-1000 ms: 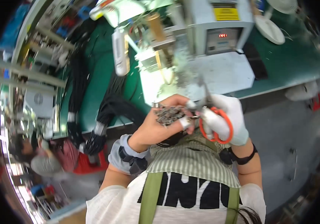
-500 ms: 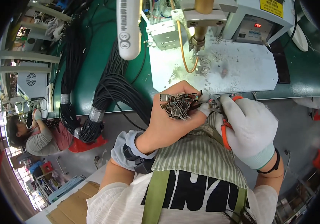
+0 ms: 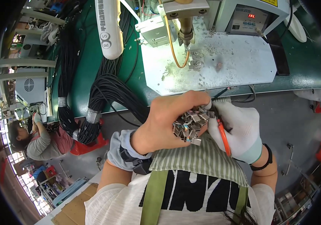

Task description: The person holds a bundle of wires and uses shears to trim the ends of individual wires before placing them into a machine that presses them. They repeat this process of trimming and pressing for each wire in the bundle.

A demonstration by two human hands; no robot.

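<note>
Green worktop (image 3: 306, 67), glossy, w/ pale metal plate (image 3: 239, 62) on top, spotted & stained. Over plate: machine nozzle (image 3: 186, 32) w/ curved copper tube (image 3: 172, 43). Behind plate, to R: grey control box (image 3: 248, 24), red display lit. Along plate's R edge: black strip (image 3: 279, 56). L of plate: white lamp (image 3: 110, 33), then bundles of black cables (image 3: 111, 90), tied w/ pale wrap, draped past worktop edge. Nearer than plate: grey floor (image 3: 271, 123). Far L of plate: co-worker (image 3: 42, 142), red seat (image 3: 93, 141) & rack (image 3: 50, 180) w/ mixed items, too small to ID. R of plate, lower: white bag (image 3: 308, 93), contents can't tell.

Just nearer than plate: small boxy metal parts (image 3: 192, 125), approx. a handful, cupped in bare L hand (image 3: 164, 118), fingers curled round. Beside it: R hand (image 3: 241, 127), white-gloved, gripping red-handled tool (image 3: 224, 138), tip hidden btwn hands.
</note>
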